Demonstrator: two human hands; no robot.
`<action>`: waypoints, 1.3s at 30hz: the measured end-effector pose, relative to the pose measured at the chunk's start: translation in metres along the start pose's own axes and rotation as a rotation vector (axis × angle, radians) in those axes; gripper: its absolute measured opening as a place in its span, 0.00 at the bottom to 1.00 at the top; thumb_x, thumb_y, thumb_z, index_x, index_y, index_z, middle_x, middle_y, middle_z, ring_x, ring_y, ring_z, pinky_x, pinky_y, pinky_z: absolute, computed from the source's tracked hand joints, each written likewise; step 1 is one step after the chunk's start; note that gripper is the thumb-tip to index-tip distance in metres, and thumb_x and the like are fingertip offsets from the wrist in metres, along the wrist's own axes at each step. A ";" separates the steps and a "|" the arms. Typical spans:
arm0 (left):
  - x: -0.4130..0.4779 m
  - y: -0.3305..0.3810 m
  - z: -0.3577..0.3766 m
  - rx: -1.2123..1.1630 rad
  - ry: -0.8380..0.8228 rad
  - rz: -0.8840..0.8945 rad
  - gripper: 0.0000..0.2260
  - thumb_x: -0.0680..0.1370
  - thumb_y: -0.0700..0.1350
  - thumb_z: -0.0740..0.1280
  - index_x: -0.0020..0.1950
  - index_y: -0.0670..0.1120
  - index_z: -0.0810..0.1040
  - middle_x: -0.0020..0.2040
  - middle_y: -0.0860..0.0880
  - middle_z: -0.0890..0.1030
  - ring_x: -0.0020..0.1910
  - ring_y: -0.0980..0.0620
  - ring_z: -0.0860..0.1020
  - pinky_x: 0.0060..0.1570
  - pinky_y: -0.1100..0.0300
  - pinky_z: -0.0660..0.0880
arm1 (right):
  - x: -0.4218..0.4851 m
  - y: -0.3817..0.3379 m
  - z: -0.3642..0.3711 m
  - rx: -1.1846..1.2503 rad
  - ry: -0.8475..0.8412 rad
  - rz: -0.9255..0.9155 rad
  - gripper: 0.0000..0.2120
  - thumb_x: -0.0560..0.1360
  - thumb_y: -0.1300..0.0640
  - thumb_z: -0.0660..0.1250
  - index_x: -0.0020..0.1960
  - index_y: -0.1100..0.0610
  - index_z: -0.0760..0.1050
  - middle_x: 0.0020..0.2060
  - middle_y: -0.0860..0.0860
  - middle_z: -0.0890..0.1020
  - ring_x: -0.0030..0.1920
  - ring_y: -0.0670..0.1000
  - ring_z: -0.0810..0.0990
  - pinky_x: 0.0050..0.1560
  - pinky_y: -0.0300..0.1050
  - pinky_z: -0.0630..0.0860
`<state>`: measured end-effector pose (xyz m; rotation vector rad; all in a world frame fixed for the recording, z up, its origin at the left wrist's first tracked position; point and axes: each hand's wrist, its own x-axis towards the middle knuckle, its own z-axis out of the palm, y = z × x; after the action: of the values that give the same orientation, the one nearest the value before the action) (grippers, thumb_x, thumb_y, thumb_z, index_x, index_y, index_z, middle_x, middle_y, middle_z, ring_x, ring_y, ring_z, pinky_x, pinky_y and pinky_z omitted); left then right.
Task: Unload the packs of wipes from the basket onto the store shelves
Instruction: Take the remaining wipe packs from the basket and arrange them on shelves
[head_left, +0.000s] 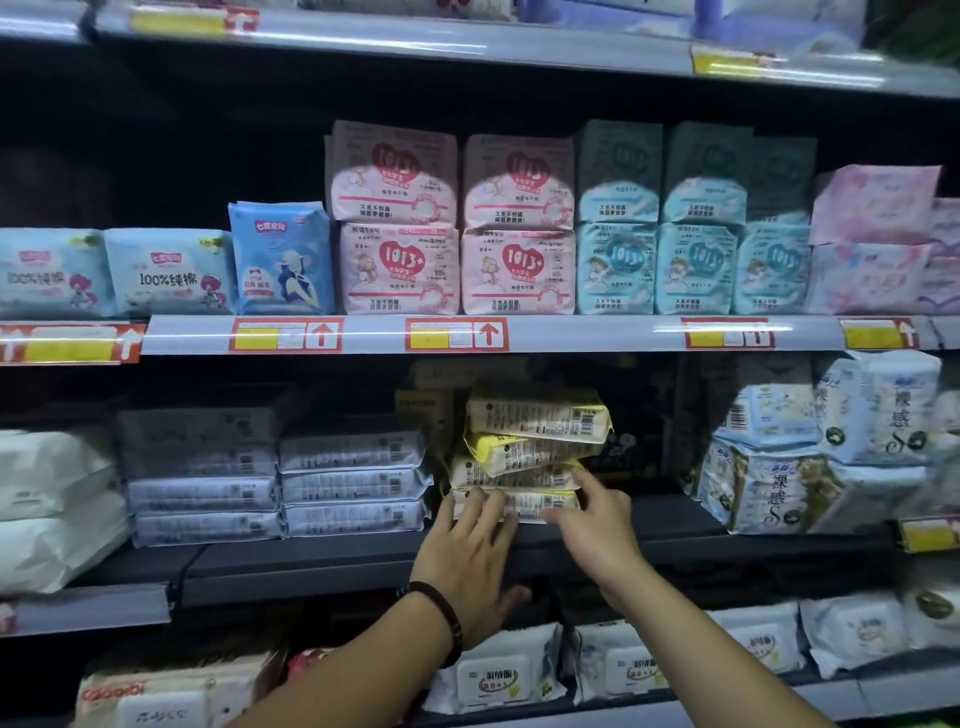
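At 9 o'clock on the dark shelf (311, 561), white packs (52, 499) bulge beside two stacks of grey packs (353, 483). At centre, four yellow packs (535, 421) of wipes lie piled flat on that shelf, the upper ones tilted and out of line, barcodes facing you. Your left hand (470, 566), a black bracelet (441, 613) on its wrist, reaches in from 6 o'clock with fingers spread wide and straight, tips pressing the front of the bottom pack (524, 501). Your right hand (592, 525) comes in from 5 o'clock, fingers likewise extended and gripping nothing. Its index tip touches the third pack down at the pile's right end, and the other tips rest on the bottom pack. At 3 o'clock of the pile, well apart, stand pale blue floral packs (769, 483). At 12 o'clock, one level up, pink packs (452, 260) sit two high. At 6 o'clock, below your wrists, lidded packs (498, 675) sit in a row.
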<state>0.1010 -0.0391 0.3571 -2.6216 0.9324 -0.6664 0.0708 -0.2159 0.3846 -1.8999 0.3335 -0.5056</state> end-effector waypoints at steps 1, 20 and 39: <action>0.001 0.001 0.000 -0.002 0.011 0.027 0.42 0.82 0.70 0.51 0.85 0.43 0.50 0.85 0.41 0.49 0.83 0.36 0.49 0.80 0.35 0.48 | 0.001 0.001 0.000 0.050 0.055 -0.006 0.30 0.79 0.56 0.73 0.78 0.49 0.67 0.70 0.52 0.67 0.63 0.54 0.73 0.63 0.47 0.71; 0.018 0.002 -0.007 0.108 0.224 0.071 0.42 0.83 0.68 0.49 0.84 0.43 0.34 0.81 0.37 0.27 0.79 0.38 0.24 0.80 0.37 0.31 | 0.014 -0.011 -0.013 0.503 -0.279 0.026 0.16 0.81 0.67 0.66 0.64 0.54 0.82 0.56 0.49 0.89 0.62 0.50 0.85 0.62 0.48 0.77; 0.021 -0.025 -0.005 0.117 0.065 -0.036 0.40 0.81 0.72 0.41 0.82 0.52 0.27 0.81 0.46 0.25 0.83 0.40 0.31 0.78 0.35 0.29 | 0.052 -0.053 -0.026 0.228 0.146 0.034 0.09 0.83 0.53 0.65 0.45 0.52 0.71 0.50 0.57 0.84 0.50 0.60 0.86 0.50 0.64 0.86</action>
<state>0.1260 -0.0345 0.3785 -2.5328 0.8391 -0.7947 0.1029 -0.2416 0.4517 -1.6387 0.3860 -0.6341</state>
